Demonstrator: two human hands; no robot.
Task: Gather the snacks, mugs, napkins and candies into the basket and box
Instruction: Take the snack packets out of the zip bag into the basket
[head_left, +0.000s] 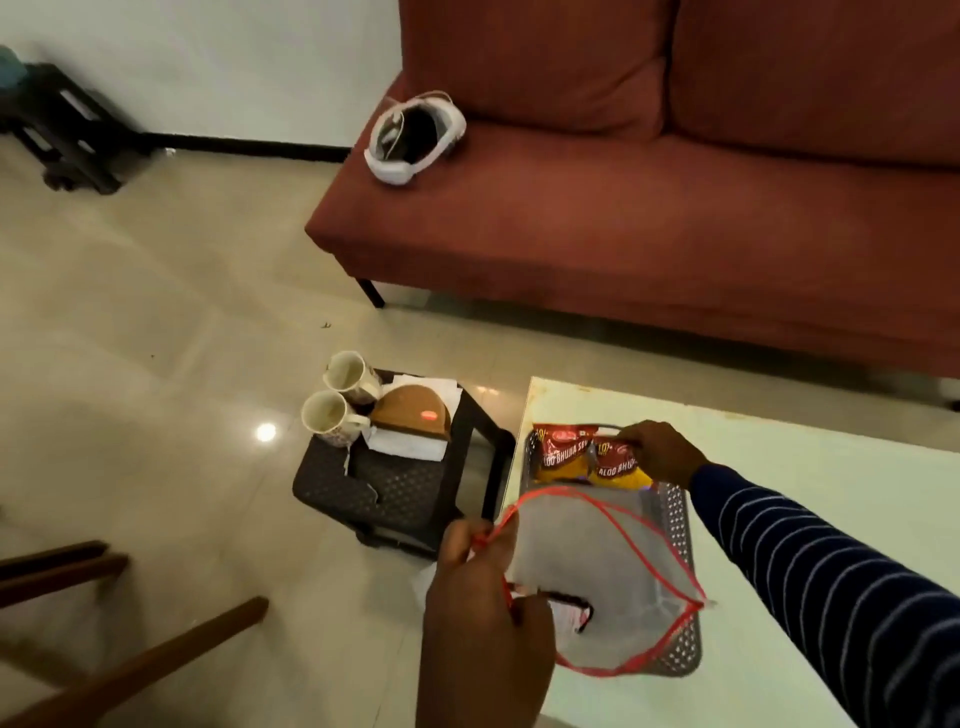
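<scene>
A view from above looks down on a pale table (779, 467) at the right and a tiled floor (156, 312) at the left. On the table's near-left corner lies a grey perforated basket (675, 525).

Two red and yellow snack packets (587, 460) lie side by side at the basket's far end. The right hand (660, 449), on an arm in a dark sleeve with pale stripes (831, 571), reaches in from the right and grasps the top edge of the right-hand packet with curled fingers.

The left hand (480, 582) is low in the view, just off the table's left edge. It pinches the red rim of a clear plastic bag (597, 566), which is held open over the near part of the basket. A small dark and red item shows through the bag near the hand; what it is cannot be told.

On the floor just left of the table stands a dark perforated box (384, 488), turned so its top serves as a stand. On it sit two white mugs (337, 400), one behind the other, touching a wooden napkin holder (415, 410) with white napkins (410, 444) under it.

Beyond the table is a red sofa (649, 208) with a white headset (415, 137) on its seat. Dark wooden chair legs (130, 660) show at the lower left.
</scene>
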